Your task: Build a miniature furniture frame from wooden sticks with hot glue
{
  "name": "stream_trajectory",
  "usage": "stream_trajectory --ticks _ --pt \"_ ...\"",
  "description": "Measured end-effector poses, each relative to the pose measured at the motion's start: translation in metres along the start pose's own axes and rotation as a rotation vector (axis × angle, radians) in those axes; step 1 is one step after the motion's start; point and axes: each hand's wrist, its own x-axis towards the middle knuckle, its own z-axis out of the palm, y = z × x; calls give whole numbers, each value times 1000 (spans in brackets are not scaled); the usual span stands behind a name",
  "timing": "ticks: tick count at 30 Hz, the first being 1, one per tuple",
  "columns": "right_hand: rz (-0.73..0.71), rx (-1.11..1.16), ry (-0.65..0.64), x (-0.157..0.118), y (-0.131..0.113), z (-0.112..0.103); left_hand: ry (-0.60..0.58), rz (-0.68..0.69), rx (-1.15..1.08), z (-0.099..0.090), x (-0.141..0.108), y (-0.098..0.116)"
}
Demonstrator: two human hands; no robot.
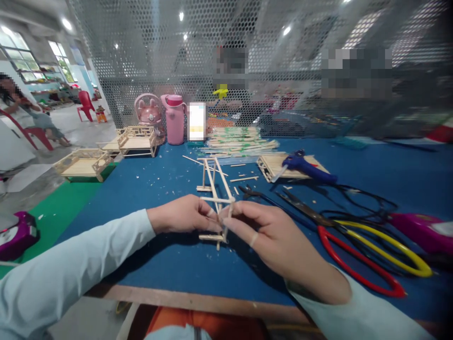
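A small frame of thin wooden sticks [213, 179] stands on the blue tabletop in front of me. At its near end my left hand [186, 215] is closed, thumb and fingers pinching a stick on the left side. My right hand [264, 229] pinches the near right corner of the same frame, its fingertips almost meeting the left ones. The fingers hide part of the joint between them. Short sticks [244, 179] and wood scraps lie just beyond the frame.
Right of my hands lie scissors [354, 231] with red and yellow handles, black pliers [262, 193] and a blue glue gun [307, 167] on a small wooden piece. Stick bundles [240, 141], a pink flask [174, 120] and finished miniature furniture [85, 165] stand behind. A person [24, 108] sits far left.
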Motion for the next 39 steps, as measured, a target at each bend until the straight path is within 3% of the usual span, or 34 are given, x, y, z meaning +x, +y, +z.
stream_trajectory --ticks 3,8,10,15,24,39 --pt "-5 -1 32 2 -1 -1 34 64 -59 0 0 -1" --pt "10 -1 60 11 5 1 475 213 -48 -12 -9 -1" --pt "3 -17 61 17 12 4 554 229 -45 -15 -15 -2" --pt "-37 -13 88 29 27 12 569 288 -1 -9 -21 -9" --pt "-52 3 100 27 28 14 591 489 354 -1 -17 -18" --pt "-57 -25 111 25 29 15 587 461 442 -1 -13 -23"
